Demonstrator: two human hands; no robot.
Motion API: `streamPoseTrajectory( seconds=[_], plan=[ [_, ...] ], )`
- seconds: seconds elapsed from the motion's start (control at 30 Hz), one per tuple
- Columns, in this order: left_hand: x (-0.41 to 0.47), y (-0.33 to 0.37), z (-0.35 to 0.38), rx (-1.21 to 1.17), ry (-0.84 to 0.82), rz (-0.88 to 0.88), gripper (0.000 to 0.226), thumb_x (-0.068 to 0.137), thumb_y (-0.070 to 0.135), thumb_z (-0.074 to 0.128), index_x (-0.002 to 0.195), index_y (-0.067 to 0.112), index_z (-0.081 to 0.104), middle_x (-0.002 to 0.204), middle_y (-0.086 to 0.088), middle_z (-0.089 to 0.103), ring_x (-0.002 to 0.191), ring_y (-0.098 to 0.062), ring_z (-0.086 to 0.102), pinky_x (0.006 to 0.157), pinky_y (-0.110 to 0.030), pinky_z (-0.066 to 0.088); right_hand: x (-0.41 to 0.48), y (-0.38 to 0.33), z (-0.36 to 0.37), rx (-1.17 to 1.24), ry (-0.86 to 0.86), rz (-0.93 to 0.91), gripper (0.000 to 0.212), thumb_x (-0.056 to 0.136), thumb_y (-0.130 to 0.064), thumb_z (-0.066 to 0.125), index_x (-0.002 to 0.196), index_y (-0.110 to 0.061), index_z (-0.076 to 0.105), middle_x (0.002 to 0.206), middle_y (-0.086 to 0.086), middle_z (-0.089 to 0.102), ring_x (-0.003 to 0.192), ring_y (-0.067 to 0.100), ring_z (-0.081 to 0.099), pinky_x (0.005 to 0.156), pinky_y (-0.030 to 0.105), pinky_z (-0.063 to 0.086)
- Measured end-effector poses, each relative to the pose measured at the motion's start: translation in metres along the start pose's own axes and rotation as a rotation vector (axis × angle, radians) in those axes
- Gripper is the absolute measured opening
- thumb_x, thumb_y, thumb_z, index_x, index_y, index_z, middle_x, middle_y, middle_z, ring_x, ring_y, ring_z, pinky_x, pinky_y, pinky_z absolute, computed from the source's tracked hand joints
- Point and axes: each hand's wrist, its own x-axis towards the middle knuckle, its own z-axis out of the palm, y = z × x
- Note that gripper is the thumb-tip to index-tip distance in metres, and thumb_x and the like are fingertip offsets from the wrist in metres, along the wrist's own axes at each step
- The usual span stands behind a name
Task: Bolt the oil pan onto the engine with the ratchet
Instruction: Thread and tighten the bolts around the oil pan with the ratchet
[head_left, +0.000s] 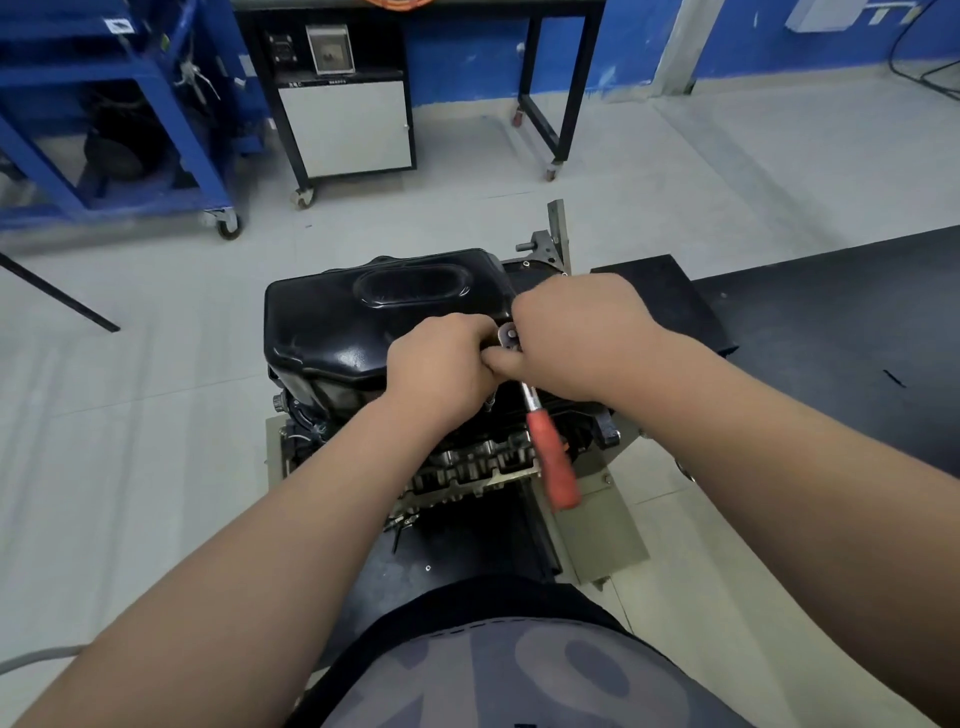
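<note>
While both hands crowd the head of the ratchet (508, 332), the step in hand looks like seating its socket on a bolt at the right flange of the oil pan (363, 317), which sits black and glossy on top of the engine (467, 462). The left hand (441, 366) has its fingers curled tight against the head. The right hand (576, 332) pinches the shank just below the head with its thumb, its other fingers hidden behind the hand. The red handle (553, 457) juts free toward the person. Next, probably, one hand must drop to that handle and swing it. There is open room over the engine's near side. The upright plate (558, 234) of the stand and the black platform (779, 322) hem in the right.
</note>
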Motion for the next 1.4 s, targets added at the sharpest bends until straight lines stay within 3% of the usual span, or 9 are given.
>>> streamPoseTrajectory(
  seconds=[0.17, 0.3, 0.4, 0.53, 0.63, 0.9, 1.07, 1.17, 1.4],
  plan=[
    [0.009, -0.007, -0.013, -0.071, -0.171, 0.037, 0.024, 0.078, 0.05, 0.061, 0.068, 0.033, 0.047, 0.071, 0.011, 0.054, 0.077, -0.019, 0.054, 0.06, -0.028, 0.037, 0.007, 0.01, -0.008, -0.008, -0.005, -0.261, 0.025, 0.087, -0.036, 0.053, 0.107, -0.022, 0.055, 0.105, 0.0, 0.051, 0.1, 0.023, 0.053, 0.073, 0.038, 0.044],
    [0.008, -0.004, -0.012, -0.096, -0.125, 0.002, 0.022, 0.073, 0.049, 0.061, 0.068, 0.029, 0.053, 0.067, 0.011, 0.055, 0.071, -0.016, 0.051, 0.058, -0.027, 0.036, 0.008, 0.005, -0.009, -0.08, 0.021, -0.154, 0.028, 0.086, -0.046, 0.047, 0.085, -0.02, 0.058, 0.079, 0.0, 0.053, 0.073, 0.024, 0.056, 0.056, 0.029, 0.034],
    [0.005, -0.002, -0.007, -0.032, -0.057, 0.021, 0.015, 0.074, 0.04, 0.055, 0.079, 0.026, 0.058, 0.073, 0.008, 0.059, 0.075, -0.018, 0.053, 0.058, -0.027, 0.036, 0.003, 0.0, -0.003, -0.055, 0.005, -0.043, 0.039, 0.086, -0.052, 0.044, 0.061, -0.021, 0.04, 0.06, -0.002, 0.04, 0.051, 0.017, 0.04, 0.046, 0.025, 0.026],
    [0.005, -0.005, -0.009, -0.032, -0.08, 0.054, 0.024, 0.077, 0.051, 0.057, 0.066, 0.032, 0.047, 0.065, 0.011, 0.053, 0.071, -0.018, 0.051, 0.056, -0.027, 0.034, 0.006, 0.006, -0.006, 0.015, -0.047, -0.163, 0.029, 0.085, -0.047, 0.05, 0.084, -0.019, 0.053, 0.085, 0.001, 0.056, 0.078, 0.024, 0.057, 0.058, 0.033, 0.043],
    [0.004, -0.004, -0.011, -0.068, -0.079, 0.018, 0.03, 0.073, 0.058, 0.061, 0.065, 0.036, 0.042, 0.069, 0.011, 0.055, 0.07, -0.016, 0.047, 0.058, -0.028, 0.036, 0.009, 0.007, -0.011, -0.047, -0.011, -0.288, 0.023, 0.087, -0.034, 0.054, 0.105, -0.02, 0.055, 0.104, 0.001, 0.054, 0.098, 0.024, 0.055, 0.066, 0.034, 0.035],
    [-0.015, -0.012, -0.018, -0.299, -0.089, 0.008, 0.005, 0.074, 0.027, 0.059, 0.077, 0.03, 0.058, 0.074, 0.015, 0.063, 0.07, -0.002, 0.055, 0.061, -0.023, 0.043, -0.005, -0.002, -0.008, -0.048, 0.068, -0.085, 0.028, 0.086, -0.045, 0.049, 0.072, -0.022, 0.047, 0.061, -0.003, 0.034, 0.058, 0.022, 0.043, 0.046, 0.025, 0.022],
    [-0.053, -0.012, -0.006, -1.089, -0.063, -0.522, 0.037, 0.074, -0.004, 0.035, 0.066, 0.021, 0.06, 0.063, 0.002, 0.06, 0.049, -0.009, 0.045, 0.047, -0.022, 0.035, -0.005, -0.007, -0.001, -0.014, 0.09, -0.017, 0.041, 0.082, -0.045, 0.054, 0.057, -0.022, 0.031, 0.058, -0.005, 0.03, 0.056, 0.021, 0.038, 0.045, 0.024, 0.017],
    [-0.068, -0.011, 0.016, -1.649, -0.224, -0.899, 0.039, 0.075, -0.011, 0.022, 0.082, 0.011, 0.053, 0.07, -0.007, 0.057, 0.052, -0.011, 0.043, 0.043, -0.02, 0.033, -0.004, -0.007, 0.004, 0.013, 0.115, -0.006, 0.039, 0.082, -0.047, 0.052, 0.06, -0.022, 0.031, 0.059, -0.005, 0.033, 0.058, 0.022, 0.039, 0.045, 0.024, 0.015],
    [-0.075, -0.009, 0.059, -1.963, -0.252, -1.192, 0.022, 0.096, -0.006, 0.032, 0.096, 0.006, 0.051, 0.087, -0.016, 0.062, 0.074, -0.022, 0.063, 0.05, -0.024, 0.055, 0.0, -0.008, 0.015, 0.198, -0.03, -0.164, 0.017, 0.089, -0.036, 0.045, 0.1, -0.026, 0.053, 0.094, -0.003, 0.063, 0.085, 0.024, 0.059, 0.064, 0.032, 0.041]
  ],
)
